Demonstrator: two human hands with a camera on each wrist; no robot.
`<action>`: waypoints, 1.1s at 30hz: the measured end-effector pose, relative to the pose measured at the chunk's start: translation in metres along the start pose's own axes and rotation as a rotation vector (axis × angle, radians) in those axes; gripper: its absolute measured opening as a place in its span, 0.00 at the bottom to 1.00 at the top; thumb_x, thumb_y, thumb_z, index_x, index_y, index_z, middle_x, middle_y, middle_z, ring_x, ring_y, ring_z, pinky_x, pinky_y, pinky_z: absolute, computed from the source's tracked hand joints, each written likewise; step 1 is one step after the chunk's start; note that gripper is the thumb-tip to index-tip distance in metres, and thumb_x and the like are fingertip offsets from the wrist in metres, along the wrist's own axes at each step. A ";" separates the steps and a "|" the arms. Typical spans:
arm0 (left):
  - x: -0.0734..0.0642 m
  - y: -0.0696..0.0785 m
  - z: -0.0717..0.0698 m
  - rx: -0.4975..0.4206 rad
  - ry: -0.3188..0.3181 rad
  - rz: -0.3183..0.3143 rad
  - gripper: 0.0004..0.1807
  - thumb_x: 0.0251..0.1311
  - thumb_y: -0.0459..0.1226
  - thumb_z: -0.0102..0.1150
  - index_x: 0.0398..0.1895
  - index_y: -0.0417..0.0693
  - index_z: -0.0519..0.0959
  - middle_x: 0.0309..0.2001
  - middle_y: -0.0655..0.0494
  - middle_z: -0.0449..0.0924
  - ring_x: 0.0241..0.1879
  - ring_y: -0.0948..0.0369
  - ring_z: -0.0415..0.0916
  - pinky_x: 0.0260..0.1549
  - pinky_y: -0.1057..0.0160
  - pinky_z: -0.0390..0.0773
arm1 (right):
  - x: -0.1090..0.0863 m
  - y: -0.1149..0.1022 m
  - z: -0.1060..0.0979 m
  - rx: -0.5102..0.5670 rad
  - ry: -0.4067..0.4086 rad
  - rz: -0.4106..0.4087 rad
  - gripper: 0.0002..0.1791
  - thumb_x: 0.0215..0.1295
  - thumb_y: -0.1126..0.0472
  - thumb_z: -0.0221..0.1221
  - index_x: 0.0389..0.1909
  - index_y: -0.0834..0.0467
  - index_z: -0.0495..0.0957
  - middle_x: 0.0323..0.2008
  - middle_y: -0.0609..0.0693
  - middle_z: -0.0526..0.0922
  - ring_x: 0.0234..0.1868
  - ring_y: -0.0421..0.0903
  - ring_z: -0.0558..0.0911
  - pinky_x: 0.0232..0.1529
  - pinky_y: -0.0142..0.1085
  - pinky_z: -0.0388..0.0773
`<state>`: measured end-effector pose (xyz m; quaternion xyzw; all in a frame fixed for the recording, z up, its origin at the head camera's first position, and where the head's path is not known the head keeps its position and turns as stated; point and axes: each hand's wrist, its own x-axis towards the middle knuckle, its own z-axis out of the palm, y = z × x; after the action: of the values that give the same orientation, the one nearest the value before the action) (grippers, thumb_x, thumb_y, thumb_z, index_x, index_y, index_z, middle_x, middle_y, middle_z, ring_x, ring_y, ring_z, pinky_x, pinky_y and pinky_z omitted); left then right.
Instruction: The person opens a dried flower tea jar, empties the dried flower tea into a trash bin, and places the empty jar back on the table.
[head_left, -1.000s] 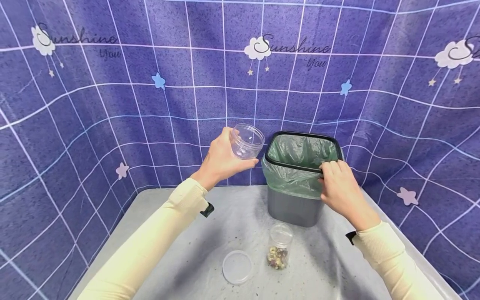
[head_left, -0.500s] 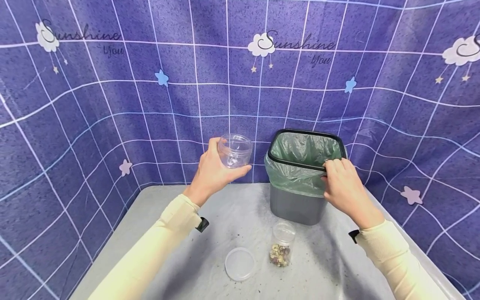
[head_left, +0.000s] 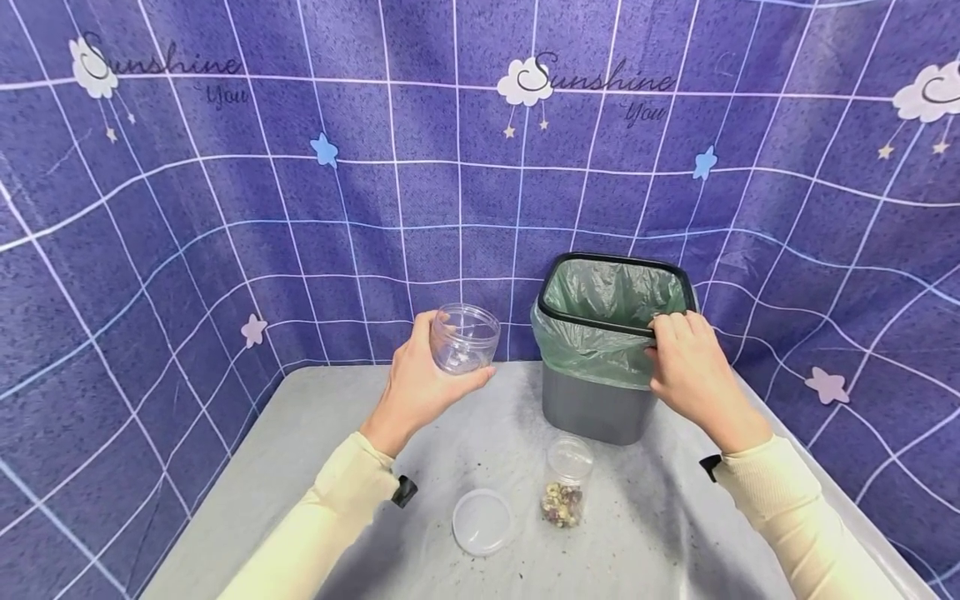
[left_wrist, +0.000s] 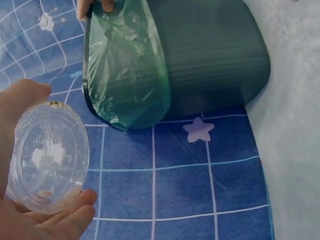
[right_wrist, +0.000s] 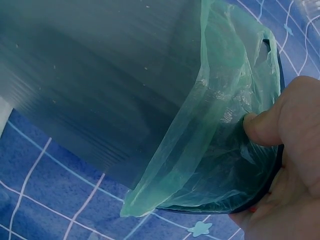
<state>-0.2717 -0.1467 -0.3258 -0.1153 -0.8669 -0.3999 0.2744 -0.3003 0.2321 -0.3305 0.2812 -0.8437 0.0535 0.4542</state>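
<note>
My left hand (head_left: 422,379) grips a clear plastic jar (head_left: 465,337) by its side, thumb on the near side, above the table and left of the bin. The jar has no lid on; in the left wrist view its round base (left_wrist: 50,155) faces the camera. My right hand (head_left: 693,362) holds the front right part of the black rim of a grey trash bin (head_left: 596,408). A green plastic liner (head_left: 592,354) hangs folded over that rim. In the right wrist view the thumb (right_wrist: 262,129) presses the liner from outside, with the fingers over the rim.
A clear round lid (head_left: 482,522) lies flat on the grey table (head_left: 330,450). To its right stands a clear lidded jar (head_left: 567,483) with dried flower-like bits in the bottom. Small dark crumbs dot the table. A blue patterned curtain (head_left: 420,192) closes in the back and sides.
My left hand has moved the clear jar left and down, away from the bin, turning it more upright. The right hand keeps its hold on the rim.
</note>
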 end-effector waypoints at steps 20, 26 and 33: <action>-0.052 -0.033 0.001 0.020 -0.043 -0.013 0.53 0.34 0.58 0.84 0.68 0.52 0.73 0.57 0.53 0.75 0.57 0.55 0.73 0.56 0.51 0.73 | 0.000 -0.001 -0.003 0.010 -0.015 0.020 0.17 0.49 0.72 0.66 0.38 0.70 0.72 0.29 0.63 0.73 0.35 0.67 0.69 0.43 0.56 0.66; -0.067 -0.045 0.000 0.023 -0.064 -0.043 0.56 0.36 0.58 0.84 0.71 0.52 0.69 0.57 0.56 0.76 0.58 0.55 0.73 0.59 0.49 0.72 | 0.000 0.001 -0.003 0.017 0.000 0.013 0.16 0.49 0.72 0.66 0.38 0.70 0.72 0.29 0.63 0.73 0.34 0.67 0.69 0.42 0.56 0.66; -0.083 -0.055 -0.002 0.027 -0.068 -0.076 0.55 0.35 0.54 0.85 0.69 0.45 0.69 0.56 0.53 0.76 0.57 0.54 0.75 0.58 0.50 0.73 | 0.000 0.001 -0.002 0.023 -0.001 0.016 0.16 0.50 0.71 0.66 0.38 0.70 0.72 0.29 0.63 0.73 0.35 0.67 0.69 0.42 0.57 0.66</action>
<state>-0.2258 -0.1824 -0.4063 -0.0920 -0.8848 -0.3940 0.2311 -0.2995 0.2333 -0.3293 0.2797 -0.8454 0.0670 0.4500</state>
